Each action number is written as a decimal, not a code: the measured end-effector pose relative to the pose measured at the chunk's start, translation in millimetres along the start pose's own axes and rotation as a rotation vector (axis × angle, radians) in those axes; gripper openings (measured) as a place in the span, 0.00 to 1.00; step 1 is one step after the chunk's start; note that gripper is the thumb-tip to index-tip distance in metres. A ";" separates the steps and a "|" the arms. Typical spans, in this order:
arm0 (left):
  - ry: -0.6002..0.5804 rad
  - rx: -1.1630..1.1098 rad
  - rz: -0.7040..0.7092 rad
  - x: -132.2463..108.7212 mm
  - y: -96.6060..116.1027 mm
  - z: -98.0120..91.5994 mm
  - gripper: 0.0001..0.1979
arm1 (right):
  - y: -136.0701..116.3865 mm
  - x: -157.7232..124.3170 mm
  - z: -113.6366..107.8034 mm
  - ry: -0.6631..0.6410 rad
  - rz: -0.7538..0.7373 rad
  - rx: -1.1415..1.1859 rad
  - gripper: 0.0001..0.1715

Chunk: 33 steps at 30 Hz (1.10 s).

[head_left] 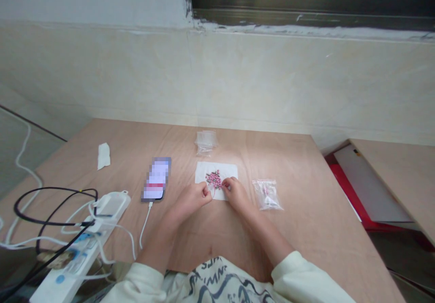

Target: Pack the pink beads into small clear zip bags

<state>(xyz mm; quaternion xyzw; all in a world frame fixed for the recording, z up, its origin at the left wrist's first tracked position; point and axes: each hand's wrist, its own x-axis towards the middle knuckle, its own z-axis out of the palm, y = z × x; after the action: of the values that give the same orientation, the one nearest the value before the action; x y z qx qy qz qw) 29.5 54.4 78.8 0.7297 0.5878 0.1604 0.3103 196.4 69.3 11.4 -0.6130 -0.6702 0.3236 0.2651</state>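
A loose pile of small pink beads point(214, 179), with some dark bits among them, lies on a white sheet of paper point(201, 168). My left hand point(197, 196) is closed at the sheet's lower left, its thumb and fingers pressed together. From its fingertips a thin pinkish string point(214, 193) seems to run toward the beads. On the right side of the pile, my right hand point(234, 189) is pinched, fingertips close to the beads. What sits between those fingertips is too small to name.
A small clear bag point(267, 195) with small items lies right of the sheet; another clear bag point(205, 141) is behind it. A phone point(157, 179) on a charging cable lies left. Further left are a white paper scrap point(103, 156) and a power strip point(81, 253) with tangled cables.
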 end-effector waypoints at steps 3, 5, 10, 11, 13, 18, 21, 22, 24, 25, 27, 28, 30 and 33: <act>-0.001 -0.017 -0.008 1.9 0.5 2.0 0.07 | -8.6 -3.0 -8.4 0.057 0.014 0.070 0.05; -0.021 -0.011 -0.020 2.8 1.6 3.3 0.08 | -19.1 -7.5 -14.4 0.084 -0.018 0.142 0.05; -0.050 -0.024 -0.042 2.7 5.4 6.7 0.10 | -45.6 -15.8 -14.6 0.022 -0.176 0.204 0.03; -0.046 -0.032 -0.040 2.2 5.8 7.1 0.10 | -48.3 -16.2 -12.7 0.002 -0.194 0.194 0.04; -0.031 -0.052 -0.030 0.9 5.8 7.2 0.10 | -51.1 -16.9 -9.7 -0.044 -0.212 0.171 0.06; 0.034 -0.198 -0.067 -4.1 3.6 6.6 0.09 | -54.7 -29.5 -14.3 -0.078 -0.180 0.224 0.10; 0.037 -0.372 -0.138 -8.7 3.5 8.5 0.11 | -57.8 -40.9 -17.8 -0.074 -0.161 0.320 0.14; 0.026 -0.431 -0.143 -10.5 3.9 9.0 0.11 | -58.2 -43.5 -17.7 -0.068 -0.168 0.349 0.14; -0.004 -0.509 -0.119 -14.3 4.6 8.6 0.12 | -57.4 -46.2 -16.6 -0.028 -0.175 0.398 0.11; -0.011 -0.519 -0.099 -16.0 4.7 7.5 0.13 | -56.5 -46.4 -16.0 0.000 -0.171 0.417 0.09; 0.037 -0.492 -0.069 -18.9 4.2 3.8 0.12 | -54.4 -46.1 -16.2 0.045 -0.155 0.447 0.08; 0.087 -0.466 -0.059 -19.9 3.7 1.7 0.11 | -53.7 -45.9 -17.3 0.051 -0.149 0.457 0.08; 0.156 -0.436 -0.036 -20.9 2.3 -2.1 0.11 | -53.9 -46.3 -21.1 0.034 -0.146 0.462 0.09; 0.080 -0.482 0.009 -20.4 0.4 -4.2 0.12 | -56.5 -48.2 -27.8 -0.001 -0.131 0.462 0.09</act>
<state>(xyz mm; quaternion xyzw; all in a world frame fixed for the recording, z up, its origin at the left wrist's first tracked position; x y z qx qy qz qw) 22.1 36.0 84.9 0.6302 0.5412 0.3260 0.4513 185.7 22.3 74.4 -0.4911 -0.6170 0.4506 0.4184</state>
